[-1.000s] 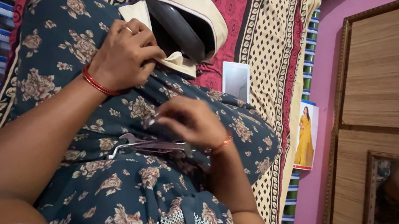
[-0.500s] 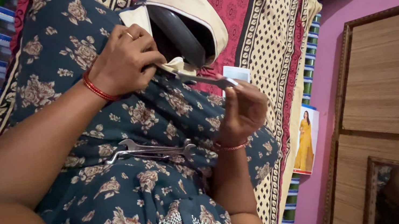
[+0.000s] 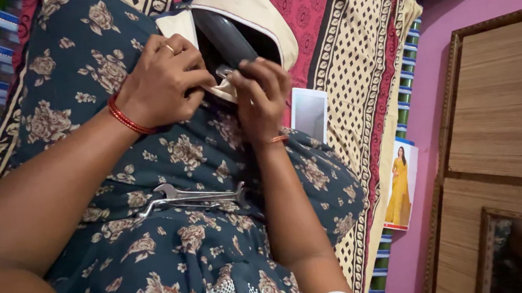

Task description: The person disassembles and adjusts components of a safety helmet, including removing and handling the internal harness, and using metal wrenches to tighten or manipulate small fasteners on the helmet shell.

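1. i see the clothes iron point(image 3: 234, 37) lying on its side in the lap, on the dark floral dress point(image 3: 173, 255), its cream body up and the dark handle toward the camera.
2. my left hand point(image 3: 161, 85) is closed around the near edge of the iron, fingers curled over the rim, steadying it.
3. my right hand point(image 3: 260, 93) is pinched shut at the base of the handle, fingertips on a small metal piece; i cannot tell whether it is a screw, a tool tip or part of the iron.
4. to do this well, i judge the left hand should keep the iron pressed firm against the thigh, so it does not roll while the right works.
5. the right hand should turn with small, square motions, keeping in line with the fastening so nothing slips.
6. two open-ended spanners point(image 3: 195, 197) lie crossed on the dress nearer the body, within reach but loose; a knee shift could tip them off.
7. a white card point(image 3: 309, 113) rests on the patterned bedspread point(image 3: 358, 50) just beside the right wrist.
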